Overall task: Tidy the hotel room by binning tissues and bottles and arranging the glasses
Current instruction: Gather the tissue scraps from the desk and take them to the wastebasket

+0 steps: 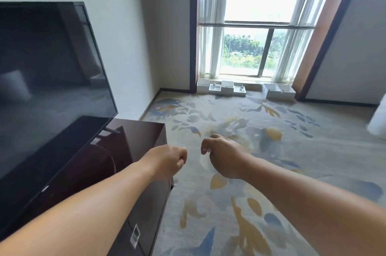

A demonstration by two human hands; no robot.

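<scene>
Both my arms reach forward over the patterned carpet. My left hand [169, 161] is curled into a fist and holds nothing; it hovers beside the right end of the dark wooden cabinet [133, 151]. My right hand [223, 155] is close beside it, fingers curled down and inward, with nothing in it. No tissues, bottles, glasses or bin are in view.
A large black TV [48, 88] stands on the cabinet at the left. A tall window [250, 25] with sheer curtains is straight ahead, with several white boxes [227, 88] on the floor below it. A white object [378, 122] sits at the right edge. Carpet [271, 172] covers the floor.
</scene>
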